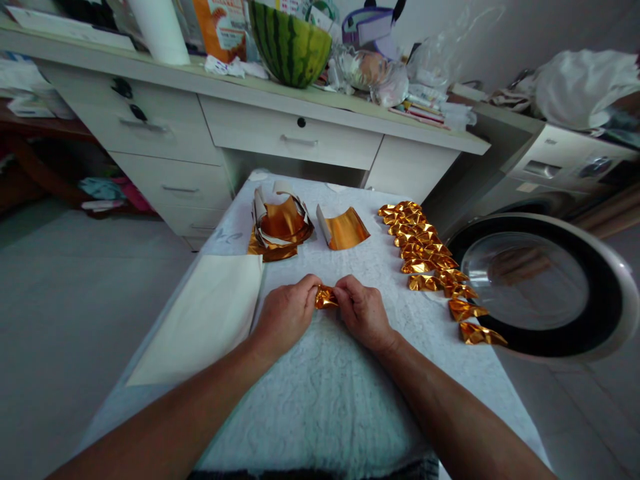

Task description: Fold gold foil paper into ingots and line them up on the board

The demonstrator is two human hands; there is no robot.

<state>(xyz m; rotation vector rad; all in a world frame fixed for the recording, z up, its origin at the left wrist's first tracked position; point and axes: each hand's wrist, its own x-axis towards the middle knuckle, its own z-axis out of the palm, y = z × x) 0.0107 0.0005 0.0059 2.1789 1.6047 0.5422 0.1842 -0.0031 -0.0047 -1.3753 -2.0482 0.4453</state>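
A small folded piece of gold foil paper (327, 297) is stretched between my two hands above the cloth-covered table (310, 387). My left hand (287, 310) pinches its left end, and my right hand (365, 312) grips the right end. Beyond them lies a single curled gold foil sheet (346, 230). To its left stands a curled stack of foil sheets (283, 223), gold inside with pale edges. Several folded gold foil pieces (425, 250) form rows along the table's right side. The fingertips partly cover the ends of the held piece.
A cream paper sheet (205, 320) lies on the table's left side. Behind stands a white desk (295, 137) with drawers, bearing a cut watermelon (290, 43) and clutter. At the right, the open round door (535, 283) of a washing machine (555, 160) adjoins the table edge.
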